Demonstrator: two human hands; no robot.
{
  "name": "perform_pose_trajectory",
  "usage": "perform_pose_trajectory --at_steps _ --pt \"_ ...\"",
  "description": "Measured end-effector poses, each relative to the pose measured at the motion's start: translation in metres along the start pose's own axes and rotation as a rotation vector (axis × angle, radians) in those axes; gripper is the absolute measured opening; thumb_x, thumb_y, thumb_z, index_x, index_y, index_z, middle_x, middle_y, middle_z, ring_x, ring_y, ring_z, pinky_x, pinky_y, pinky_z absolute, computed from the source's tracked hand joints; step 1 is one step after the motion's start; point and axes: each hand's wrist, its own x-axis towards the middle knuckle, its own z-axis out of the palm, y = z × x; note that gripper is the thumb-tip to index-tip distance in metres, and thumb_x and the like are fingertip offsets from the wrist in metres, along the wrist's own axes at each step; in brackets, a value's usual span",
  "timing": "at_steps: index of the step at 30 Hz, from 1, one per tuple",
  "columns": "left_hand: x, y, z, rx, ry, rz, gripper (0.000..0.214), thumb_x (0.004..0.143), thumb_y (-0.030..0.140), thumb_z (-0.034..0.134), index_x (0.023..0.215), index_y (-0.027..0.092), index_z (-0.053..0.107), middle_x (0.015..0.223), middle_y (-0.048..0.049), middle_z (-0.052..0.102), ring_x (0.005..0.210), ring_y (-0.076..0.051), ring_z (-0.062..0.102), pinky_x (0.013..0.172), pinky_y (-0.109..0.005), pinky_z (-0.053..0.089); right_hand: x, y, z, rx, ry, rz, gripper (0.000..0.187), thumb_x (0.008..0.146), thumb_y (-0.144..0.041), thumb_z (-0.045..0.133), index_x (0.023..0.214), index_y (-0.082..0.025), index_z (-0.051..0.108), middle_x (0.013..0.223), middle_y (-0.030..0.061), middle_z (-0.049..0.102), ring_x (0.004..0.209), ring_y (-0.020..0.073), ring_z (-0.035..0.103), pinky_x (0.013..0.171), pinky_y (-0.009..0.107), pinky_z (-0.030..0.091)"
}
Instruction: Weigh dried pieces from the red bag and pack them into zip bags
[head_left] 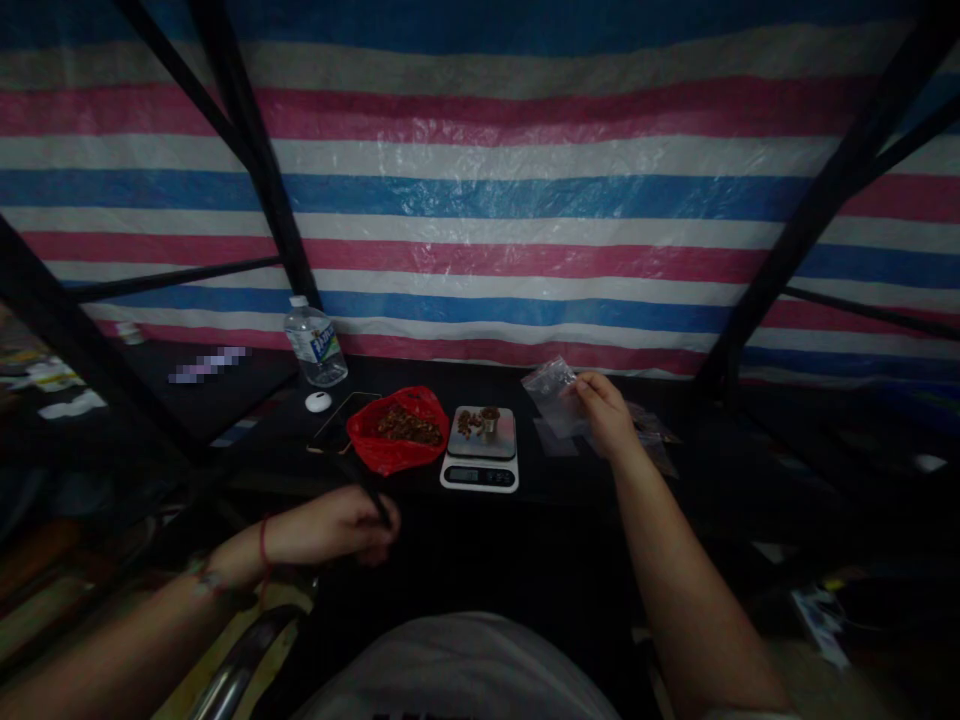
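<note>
One clear zip bag (pixel 556 395), pinched along its right edge between the thumb and fingers of the right hand (pixel 602 415). One dark slim object (pixel 380 502), too blurred to identify, in the curled fingers of the left hand (pixel 369 525). Just below the held bag, left of the right hand, one flat pouch (pixel 559 440) on the table (pixel 405 370). Just right of the right hand, several filled bags (pixel 658 440), partly hidden, number impossible to tell.

Farther left of the right hand, one scale (pixel 480 480); on its plate, one small cup (pixel 489 432) heaped with brown pieces (pixel 490 412), plus one loose heap (pixel 469 425) of the same beside it. Ahead of the left hand, one red bag (pixel 386 460), mouth spread, with many more brown pieces inside. Beyond the left hand, one bottle (pixel 316 350), one white oval object (pixel 319 402) and one gold-rimmed dark slab (pixel 328 432).

White casing and square shiny plate on the scale; metal for the cup; thin, crinkled plastic for the red bag; rough, irregular brown pieces. Clear plastic and a white cap on the bottle. Well beyond both hands, one glossy, wrinkled striped sheet (pixel 525 200).
</note>
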Motion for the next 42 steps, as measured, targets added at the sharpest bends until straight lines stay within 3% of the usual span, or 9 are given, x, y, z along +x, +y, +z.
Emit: perform_pose_trajectory --at_steps 4,9,13,17,23,27,31,36,42 --pt "0.039 0.109 0.004 -0.036 0.031 0.526 0.021 0.087 0.034 0.053 0.091 0.016 0.064 0.090 -0.0069 0.070 0.082 -0.015 0.064 0.076 -0.026 0.051 0.002 0.002 -0.010 0.034 0.087 -0.002 0.020 0.081 -0.040 0.055 0.077 -0.021 0.055 0.073 0.0009 0.059 0.062 0.0146 0.052 0.056 0.025 0.042" --pt "0.090 0.183 0.064 -0.128 -0.418 0.962 0.023 0.090 0.029 0.047 0.094 0.018 0.066 0.104 -0.0078 0.067 0.107 -0.017 0.061 0.097 -0.025 0.044 0.006 0.007 -0.019 0.053 0.140 0.004 0.019 0.080 -0.040 0.056 0.076 -0.021 0.055 0.071 -0.0004 0.057 0.059 0.0131 0.050 0.054 0.024 0.039" --pt "0.137 0.125 0.117 -0.166 -0.804 0.957 0.025 0.086 0.032 0.049 0.093 0.019 0.069 0.094 -0.0060 0.068 0.098 -0.020 0.065 0.090 -0.025 0.048 0.007 0.009 -0.017 0.045 0.110 0.030 0.020 0.080 -0.040 0.056 0.075 -0.021 0.055 0.068 -0.0011 0.056 0.055 0.0126 0.047 0.051 0.024 0.037" --pt "0.152 0.049 0.123 -0.193 -0.677 0.760 0.027 0.084 0.027 0.048 0.089 0.016 0.072 0.089 -0.0067 0.068 0.088 -0.019 0.066 0.082 -0.025 0.051 0.005 0.006 -0.006 -0.006 -0.022 0.034 0.020 0.082 -0.039 0.055 0.075 -0.021 0.056 0.070 -0.0006 0.058 0.058 0.0134 0.049 0.054 0.024 0.039" --pt "0.117 0.021 0.038 -0.214 -0.352 0.594 0.021 0.083 0.017 0.049 0.078 0.014 0.070 0.088 -0.0081 0.068 0.074 -0.014 0.065 0.068 -0.023 0.053 -0.006 -0.006 0.019 -0.035 -0.267 0.080 0.022 0.084 -0.042 0.054 0.078 -0.020 0.057 0.077 0.0008 0.061 0.068 0.0140 0.054 0.063 0.025 0.042" --pt "0.108 0.026 -0.018 -0.450 0.336 0.423 0.013 0.082 0.023 0.054 0.083 0.013 0.063 0.065 -0.0001 0.061 0.057 -0.009 0.059 0.055 -0.018 0.048 -0.014 -0.011 0.041 0.045 -0.481 0.144 0.025 0.084 -0.044 0.055 0.079 -0.019 0.056 0.076 0.0009 0.061 0.067 0.0132 0.054 0.062 0.025 0.041" --pt "0.111 0.032 -0.032 -0.523 0.273 0.395 0.024 0.079 0.031 0.062 0.096 0.014 0.063 0.076 -0.0013 0.065 0.056 -0.009 0.058 0.053 -0.020 0.048 -0.016 -0.012 0.063 0.024 -0.569 0.140 0.027 0.084 -0.044 0.055 0.076 -0.018 0.055 0.072 -0.0004 0.058 0.064 0.0118 0.051 0.060 0.023 0.038" --pt "0.116 0.029 -0.026 -0.508 0.250 0.362 0.017 0.076 0.028 0.063 0.084 0.013 0.064 0.063 0.0012 0.062 0.049 -0.008 0.056 0.048 -0.018 0.045 -0.008 -0.009 0.081 -0.127 -0.495 0.059 0.023 0.085 -0.038 0.052 0.075 -0.018 0.056 0.069 -0.0008 0.057 0.064 0.0128 0.052 0.061 0.024 0.041" --pt "0.107 0.028 -0.020 -0.534 0.465 0.318 0.015 0.077 0.029 0.060 0.074 0.014 0.059 0.060 0.0006 0.063 0.050 -0.010 0.059 0.049 -0.019 0.047 -0.026 -0.031 0.101 -0.451 0.075 -0.261 0.021 0.080 -0.032 0.060 0.096 -0.020 0.063 0.094 0.0068 0.065 0.085 0.0193 0.059 0.073 0.032 0.048"
